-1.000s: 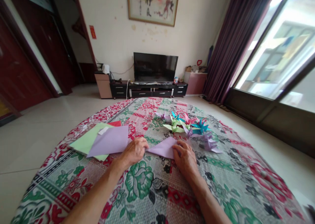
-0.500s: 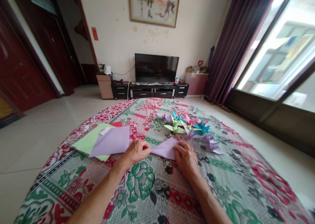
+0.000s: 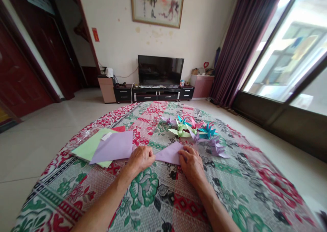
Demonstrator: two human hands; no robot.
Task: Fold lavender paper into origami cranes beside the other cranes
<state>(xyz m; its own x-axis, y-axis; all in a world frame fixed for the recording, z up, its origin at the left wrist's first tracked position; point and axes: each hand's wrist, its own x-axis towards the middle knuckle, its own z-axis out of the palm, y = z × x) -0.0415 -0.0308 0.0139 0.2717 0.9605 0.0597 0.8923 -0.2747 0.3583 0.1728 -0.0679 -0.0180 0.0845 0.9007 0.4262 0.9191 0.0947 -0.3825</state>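
A folded sheet of purple origami paper (image 3: 169, 153) lies on the table between my hands, with a pointed corner toward the left. My left hand (image 3: 143, 156) is closed, its fingertips pinching that left corner. On the paper's right side rests my right hand (image 3: 191, 161), its fingers curled over the edge and gripping it. Beyond my right hand stand several folded paper cranes in purple, green, blue and pink, among them a purple crane (image 3: 217, 147) and a light green crane (image 3: 180, 132).
Left of my left hand lies a stack of flat paper, a purple sheet (image 3: 113, 146) over light green sheets (image 3: 88, 145), with a red edge showing behind. A patterned cloth (image 3: 145, 187) covers the round table. A television (image 3: 160, 70) stands by the far wall.
The view has shifted slightly. Both hands keep their places on the purple paper, with little visible change in its shape.
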